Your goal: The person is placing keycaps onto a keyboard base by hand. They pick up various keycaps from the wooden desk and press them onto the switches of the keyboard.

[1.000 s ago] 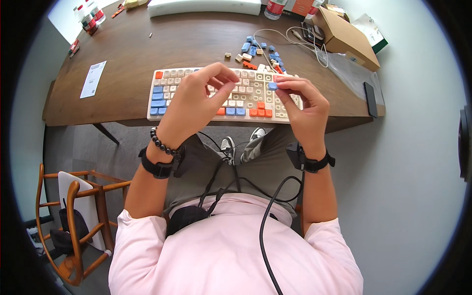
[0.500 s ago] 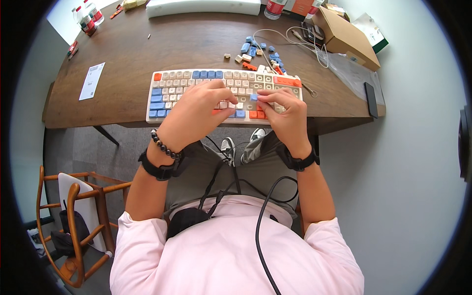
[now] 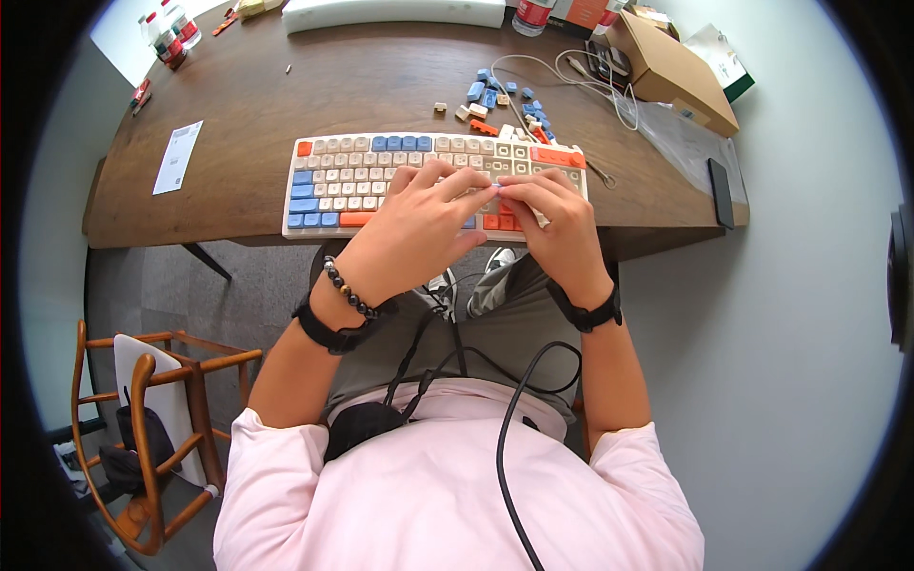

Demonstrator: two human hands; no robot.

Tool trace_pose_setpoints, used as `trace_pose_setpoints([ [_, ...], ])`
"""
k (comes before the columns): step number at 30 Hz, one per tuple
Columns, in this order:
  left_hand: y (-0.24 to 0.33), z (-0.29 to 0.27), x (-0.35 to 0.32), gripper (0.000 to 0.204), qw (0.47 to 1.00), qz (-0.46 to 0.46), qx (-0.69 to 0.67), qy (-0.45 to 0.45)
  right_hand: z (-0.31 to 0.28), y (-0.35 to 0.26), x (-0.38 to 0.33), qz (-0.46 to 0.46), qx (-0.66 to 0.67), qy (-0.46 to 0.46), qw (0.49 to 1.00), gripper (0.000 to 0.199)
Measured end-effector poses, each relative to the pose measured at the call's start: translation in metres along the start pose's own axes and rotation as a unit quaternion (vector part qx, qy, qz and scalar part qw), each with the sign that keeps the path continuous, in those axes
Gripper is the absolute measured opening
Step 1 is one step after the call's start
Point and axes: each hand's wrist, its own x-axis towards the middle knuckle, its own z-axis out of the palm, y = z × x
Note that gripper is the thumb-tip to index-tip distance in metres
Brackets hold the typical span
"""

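A white keyboard (image 3: 333, 188) with cream, blue and orange keycaps lies along the table's near edge. Toward its right end several sockets show without caps. A small blue keycap is pinched in my right hand (image 3: 560, 211) over that section; fingers almost wholly cover it. My left hand (image 3: 424, 219) reaches across the middle of the keyboard with its fingers stretched out. Its fingertips meet the right hand's at the keycap; whether they also grip it is hard to see. Beyond the keyboard, loose keycaps (image 3: 475, 92) in blue, cream and orange lie in a pile.
A white cable (image 3: 522, 59) curls past the loose keycaps to a cardboard box (image 3: 671, 71). A ring-shaped tool (image 3: 607, 178) and black phone (image 3: 720, 190) lie at right. At left are a paper card (image 3: 178, 157) and bottles (image 3: 171, 48). White foam (image 3: 395, 14) lies at the back.
My left hand has moved right, and its fingertips now reach the right hand's. The blue keycap, plainly visible before, is now mostly covered. The right hand has barely shifted.
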Motion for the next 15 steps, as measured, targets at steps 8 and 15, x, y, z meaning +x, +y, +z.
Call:
trace_pose_setpoints([
  [8,-0.015,-0.004,-0.001,0.047,0.999,-0.011,-0.033,-0.02,0.004,0.002,-0.001,0.018,0.019,0.018,0.999,0.016],
  [15,-0.014,-0.019,0.0,0.045,0.999,-0.037,-0.023,0.01,0.001,0.004,-0.001,0.013,0.019,0.01,1.0,0.018],
])
